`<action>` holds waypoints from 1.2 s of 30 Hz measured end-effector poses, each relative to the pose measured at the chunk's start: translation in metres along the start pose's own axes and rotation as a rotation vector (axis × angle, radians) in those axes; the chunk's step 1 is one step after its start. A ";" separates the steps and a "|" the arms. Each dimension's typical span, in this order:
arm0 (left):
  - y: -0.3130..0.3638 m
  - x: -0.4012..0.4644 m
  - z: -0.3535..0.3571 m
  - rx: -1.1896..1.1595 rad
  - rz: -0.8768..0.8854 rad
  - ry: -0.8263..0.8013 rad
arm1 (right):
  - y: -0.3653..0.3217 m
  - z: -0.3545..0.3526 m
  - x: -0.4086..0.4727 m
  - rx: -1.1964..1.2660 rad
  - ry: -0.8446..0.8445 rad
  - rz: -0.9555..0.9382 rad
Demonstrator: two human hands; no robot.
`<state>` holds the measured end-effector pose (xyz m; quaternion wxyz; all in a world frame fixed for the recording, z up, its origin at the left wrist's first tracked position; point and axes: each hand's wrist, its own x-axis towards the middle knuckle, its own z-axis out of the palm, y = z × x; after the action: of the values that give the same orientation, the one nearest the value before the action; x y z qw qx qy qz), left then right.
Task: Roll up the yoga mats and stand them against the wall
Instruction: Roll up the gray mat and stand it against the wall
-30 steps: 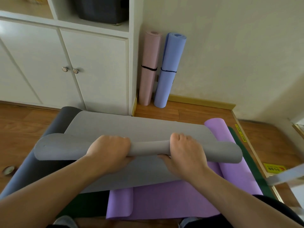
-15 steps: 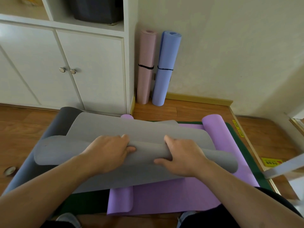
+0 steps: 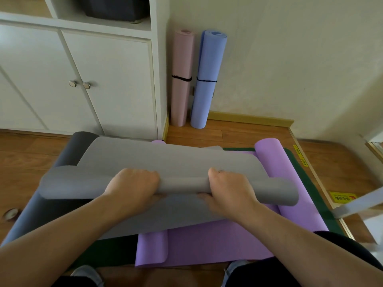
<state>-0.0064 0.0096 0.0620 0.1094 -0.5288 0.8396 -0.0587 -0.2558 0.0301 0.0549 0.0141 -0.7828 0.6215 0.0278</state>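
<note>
Lying on the wooden floor [image 3: 238,133] atop a purple mat [image 3: 207,245], a grey yoga mat [image 3: 165,158] is partly rolled — the left hand [image 3: 132,183] and right hand [image 3: 228,191] each curl round its roll. Beyond, a pink rolled mat [image 3: 181,79] and blue rolled mat [image 3: 207,83] stand against the wall [image 3: 290,59], beside a white cabinet [image 3: 114,79].

Illegible red print on yellow floor sticker [image 3: 343,199]
</note>
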 end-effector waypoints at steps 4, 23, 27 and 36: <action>-0.008 0.002 -0.005 -0.062 0.042 -0.037 | 0.005 -0.004 0.002 0.090 -0.056 -0.089; -0.021 -0.017 -0.007 -0.395 0.199 -0.001 | 0.023 -0.008 -0.011 0.294 0.005 -0.265; 0.000 -0.017 -0.003 -0.217 0.106 0.124 | 0.019 -0.007 -0.006 0.190 0.015 -0.162; -0.004 -0.007 0.005 -0.256 0.014 0.172 | 0.012 -0.009 0.004 0.228 -0.013 -0.090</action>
<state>0.0014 0.0143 0.0591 -0.0309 -0.5254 0.8503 0.0044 -0.2665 0.0227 0.0641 0.1084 -0.8031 0.5846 -0.0387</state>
